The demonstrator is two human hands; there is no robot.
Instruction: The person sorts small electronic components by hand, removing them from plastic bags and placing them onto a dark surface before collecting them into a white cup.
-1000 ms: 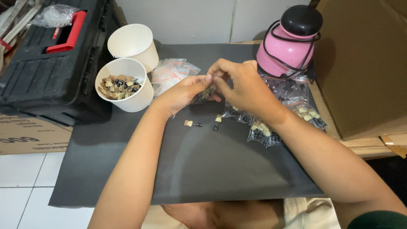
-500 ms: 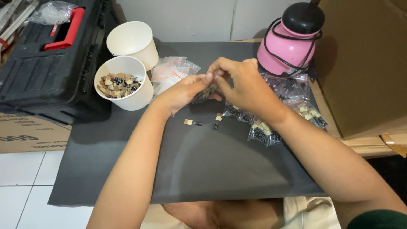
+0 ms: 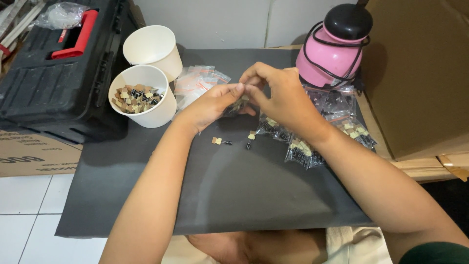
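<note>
**Pinching a small packet over the mat, hands barely shifting**

Holding both hands together above the dark mat (image 3: 234, 195), the person is working at a small clear packet (image 3: 238, 105) caught between them. The left hand (image 3: 210, 105) is grasping the packet's near end with thumb and fingers (image 3: 237, 89) clenched on it; the right hand (image 3: 283, 98) is curling over from two o'clock, its fingertips meeting the left's, though what exactly it grips is hidden under the knuckles. Compared with half a second and a full second ago, the hands are staying in nearly the same spot, so the fiddling is going on rather than finishing.

Two loose little parts are lying on the mat just below the hands: one (image 3: 221, 141) at seven o'clock, another (image 3: 250, 140) at six. More filled packets (image 3: 303, 151) are spreading toward four o'clock. At ten o'clock a white cup (image 3: 141, 100) is holding many such parts, an empty cup (image 3: 151, 49) behind it. A pink jug (image 3: 337, 49) is standing at one o'clock, a black toolbox (image 3: 53, 83) at nine.
</note>
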